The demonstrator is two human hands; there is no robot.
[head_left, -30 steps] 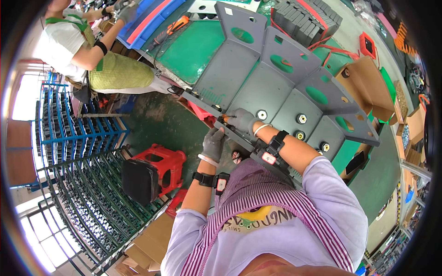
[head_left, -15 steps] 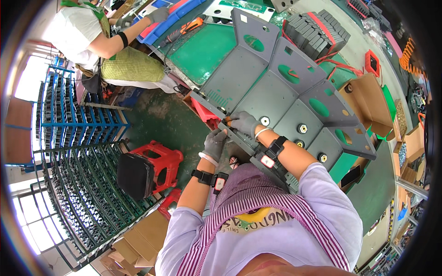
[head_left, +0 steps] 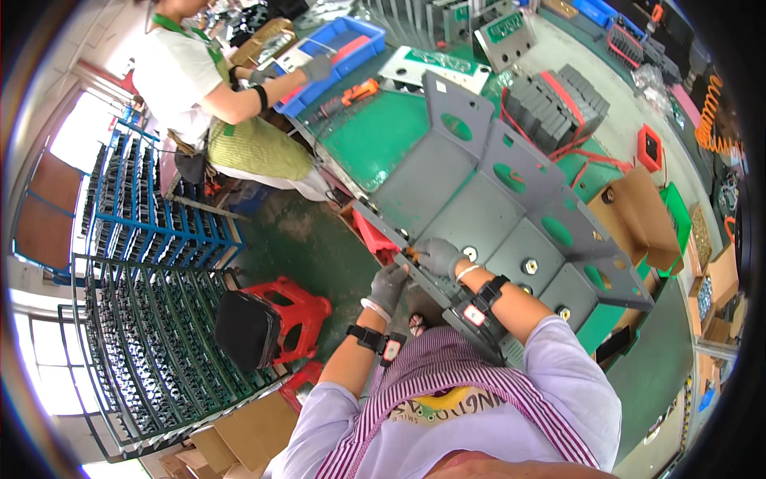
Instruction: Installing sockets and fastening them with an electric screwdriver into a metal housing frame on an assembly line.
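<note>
A row of grey bent metal panels [head_left: 427, 188] with oval cut-outs in their upright sides stands before me. At their near edge my right hand [head_left: 439, 257], gloved in grey, has its fingers closed at the front lip, beside a small orange-brown spot; what it pinches is too small to make out. Just to the left and lower, my gloved left hand [head_left: 389, 286] is closed against the outer side of the same lip, its fingertips partly hidden. Close to my right hand sits a round fitting [head_left: 471, 254] with a light rim, and a hex-shaped fitting [head_left: 530, 267] is farther right.
A red stool [head_left: 299, 319] with a black cushion stands left, near racks of dark parts [head_left: 175, 343]. Across the bench a co-worker's gloved hand [head_left: 317, 69] is over a blue tray [head_left: 371, 49]. Strapped grey blocks [head_left: 550, 108] and a cardboard box [head_left: 638, 211] lie beyond the panels.
The whole view has shifted, so the bench and panels appear lower and to the right. Both my hands stay at the same spot on the panel's near edge with little visible change.
</note>
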